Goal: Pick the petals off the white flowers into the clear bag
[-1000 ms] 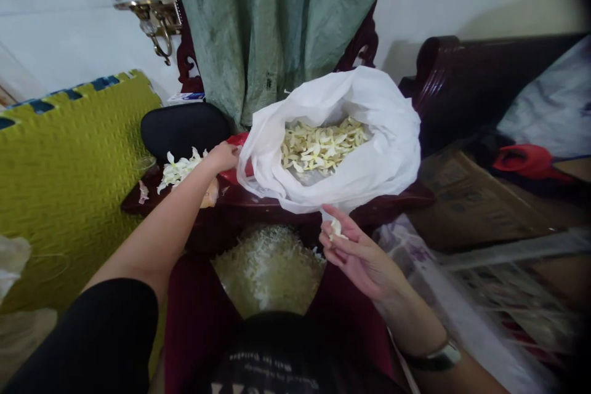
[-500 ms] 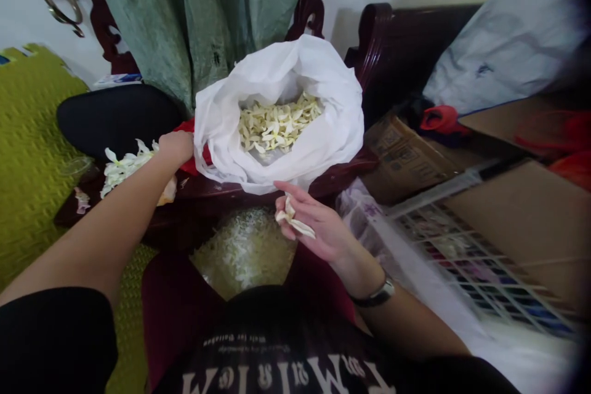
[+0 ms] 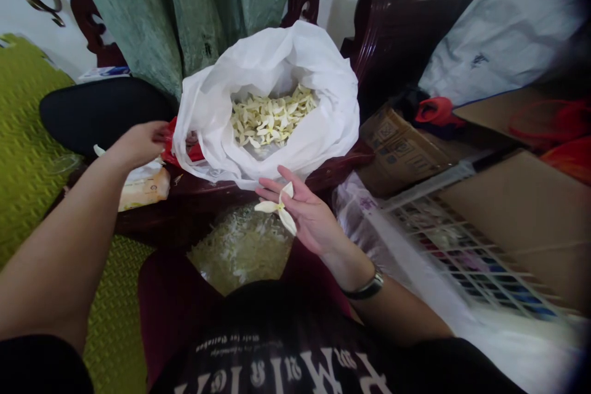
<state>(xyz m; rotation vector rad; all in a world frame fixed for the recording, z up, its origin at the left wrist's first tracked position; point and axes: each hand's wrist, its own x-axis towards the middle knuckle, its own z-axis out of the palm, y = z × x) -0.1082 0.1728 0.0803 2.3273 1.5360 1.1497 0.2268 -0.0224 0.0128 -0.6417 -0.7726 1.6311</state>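
Note:
My right hand (image 3: 307, 212) is palm up in front of the white plastic bag (image 3: 332, 129), fingers stretched out. A white flower with long narrow petals (image 3: 287, 221) lies across it, held under the thumb. Inside the open white bag is a heap of pale yellow-white flowers (image 3: 272, 120). At the bag's left side, my left hand (image 3: 144, 143) reaches to a red plastic bag (image 3: 170, 146); its fingertips are hidden there. Below, between my knees, a clear bag (image 3: 244, 252) holds pale petals or thin pieces.
A tissue pack (image 3: 145, 188) lies on the dark wooden bench (image 3: 207, 197) by my left forearm. Behind it is a black cushion (image 3: 106, 114). To the right stand a cardboard box (image 3: 401, 148) and a white wire rack (image 3: 475, 258). Yellow-green matting (image 3: 28, 135) covers the floor.
My left hand has shifted left and slightly up, its forearm now covering most of the white flowers on the bench. In my right hand the flower's petals now spread apart. The view has shifted slightly.

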